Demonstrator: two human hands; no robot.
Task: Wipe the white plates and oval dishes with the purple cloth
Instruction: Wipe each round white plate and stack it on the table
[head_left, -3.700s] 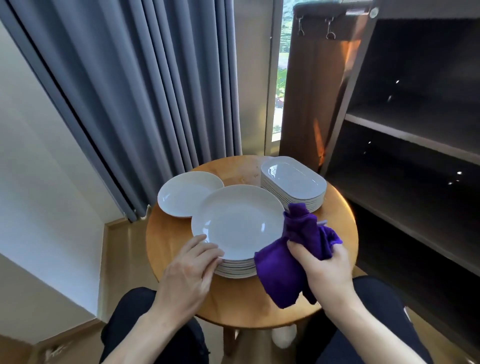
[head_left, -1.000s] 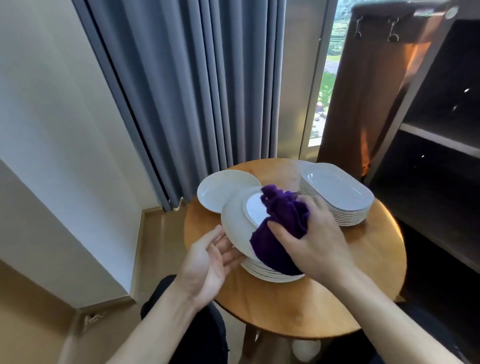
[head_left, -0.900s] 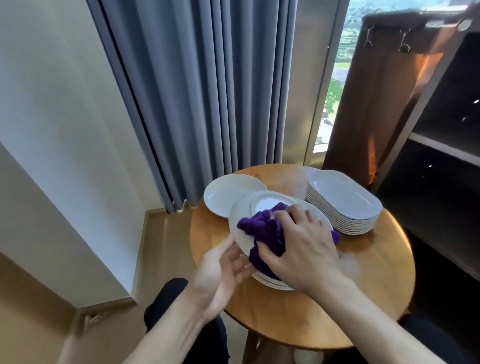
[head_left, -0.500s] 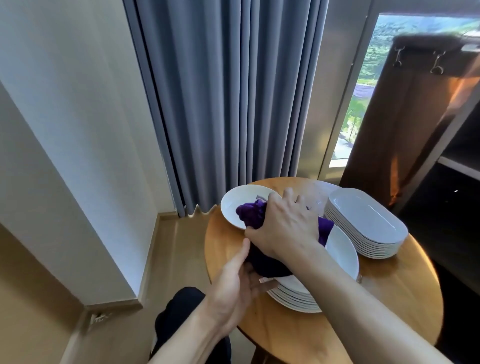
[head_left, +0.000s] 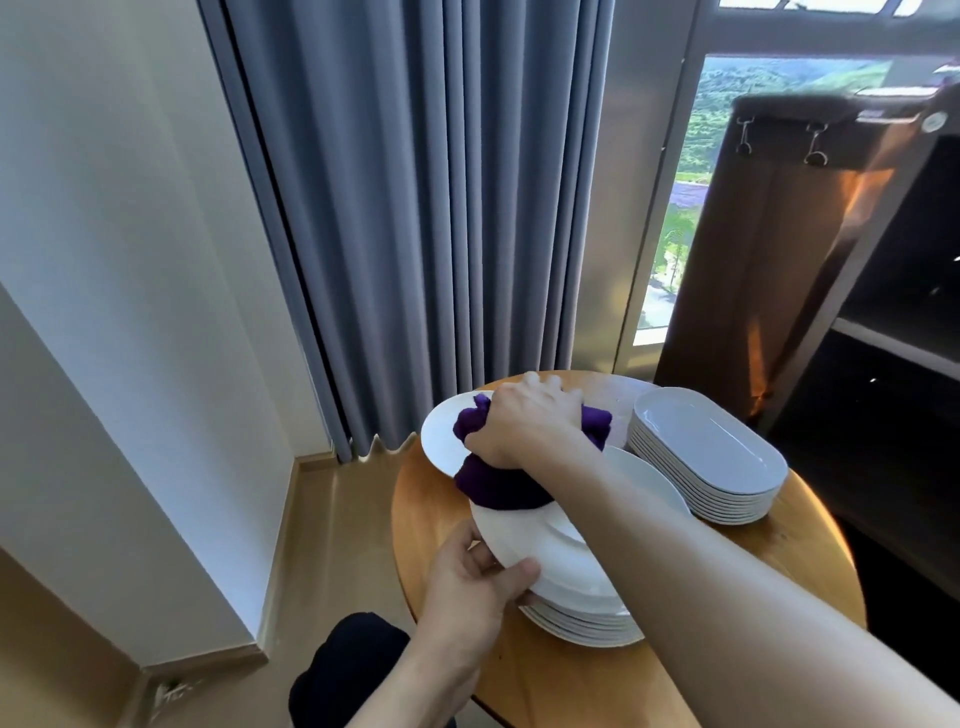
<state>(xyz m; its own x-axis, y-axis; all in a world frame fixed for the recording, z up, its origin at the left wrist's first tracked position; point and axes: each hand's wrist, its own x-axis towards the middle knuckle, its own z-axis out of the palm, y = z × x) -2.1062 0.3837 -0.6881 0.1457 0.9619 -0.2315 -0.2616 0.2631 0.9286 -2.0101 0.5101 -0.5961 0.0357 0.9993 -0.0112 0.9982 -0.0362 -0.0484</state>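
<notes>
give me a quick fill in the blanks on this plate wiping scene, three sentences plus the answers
1. The right hand grips a cloth whose colour is ____.
2. The left hand holds by the rim the top plate, whose shape is ____.
3. The stack of oval dishes stands on the table, to the ____ of the round plates.

Missing words: purple; round; right

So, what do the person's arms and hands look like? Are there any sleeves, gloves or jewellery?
The left hand and right hand are bare: no gloves, and no ring or watch shows. The left forearm and right forearm are bare too, no sleeve in view. Dark trousers cover the knee.
</notes>
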